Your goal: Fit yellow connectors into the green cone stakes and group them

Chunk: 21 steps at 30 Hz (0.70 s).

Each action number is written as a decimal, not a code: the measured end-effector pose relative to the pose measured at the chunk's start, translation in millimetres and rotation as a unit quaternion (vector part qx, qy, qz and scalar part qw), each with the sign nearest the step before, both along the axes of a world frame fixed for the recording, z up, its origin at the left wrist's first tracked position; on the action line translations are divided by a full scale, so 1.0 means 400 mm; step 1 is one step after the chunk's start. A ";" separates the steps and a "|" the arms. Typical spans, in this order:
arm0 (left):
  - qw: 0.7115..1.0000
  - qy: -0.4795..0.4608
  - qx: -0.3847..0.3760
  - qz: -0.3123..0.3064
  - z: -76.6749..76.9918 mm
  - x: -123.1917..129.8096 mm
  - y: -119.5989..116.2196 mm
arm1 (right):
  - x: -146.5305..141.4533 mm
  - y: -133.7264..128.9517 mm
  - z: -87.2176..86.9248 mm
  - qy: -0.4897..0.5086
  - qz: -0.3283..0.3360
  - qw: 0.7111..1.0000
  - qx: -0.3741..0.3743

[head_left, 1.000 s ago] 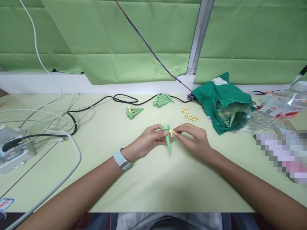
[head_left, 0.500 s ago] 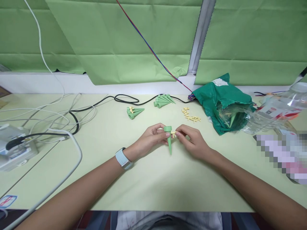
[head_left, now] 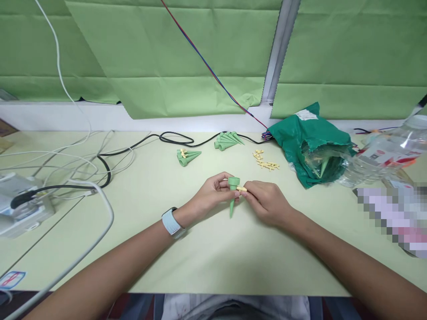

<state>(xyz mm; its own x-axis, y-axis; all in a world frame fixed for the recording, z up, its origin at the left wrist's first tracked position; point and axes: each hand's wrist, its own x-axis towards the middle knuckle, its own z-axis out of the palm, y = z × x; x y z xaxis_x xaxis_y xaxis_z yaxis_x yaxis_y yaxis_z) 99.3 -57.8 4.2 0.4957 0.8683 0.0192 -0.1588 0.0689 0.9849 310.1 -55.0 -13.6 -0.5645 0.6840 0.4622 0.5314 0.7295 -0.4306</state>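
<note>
Left hand (head_left: 213,193) and right hand (head_left: 267,204) are held over the pale green tabletop (head_left: 200,266), with open room left before its near edge. A green tapered spike (head_left: 233,195) is gripped tip-down by the left hand, and a small cream plastic piece (head_left: 241,189) is pinched by the right, against the spike's side.

This looks like a plain workroom or office set up for small bench work, not a home. Green cloth blinds (head_left: 173,44) hang behind the desk (head_left: 213,266), above a white ledge (head_left: 83,116) along its far edge. A red-and-blue wire (head_left: 213,75) drops toward the desk's far edge. Black and white cables (head_left: 176,138) trail across its left half into a white power box (head_left: 26,209). Loose green plastic spikes (head_left: 227,141) and pale yellow plastic pieces (head_left: 266,165) lie in small batches on the desk, near a torn green plastic mailing bag (head_left: 308,142), which suggests piecework.
</note>
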 end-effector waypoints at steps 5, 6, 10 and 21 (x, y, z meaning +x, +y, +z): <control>0.998 0.033 0.030 0.033 -0.001 0.000 0.001 | -0.013 -0.009 -0.004 0.049 -0.020 0.992 -0.111; 0.998 0.032 0.031 0.036 0.001 -0.001 0.002 | -0.013 -0.011 -0.003 0.056 -0.023 0.992 -0.107; 0.999 0.026 0.026 0.029 0.009 -0.002 -0.001 | -0.007 -0.010 0.004 0.055 -0.023 0.998 -0.018; 0.999 -0.010 0.002 0.034 0.011 0.010 -0.011 | -0.045 -0.036 0.003 0.144 -0.046 0.979 -0.138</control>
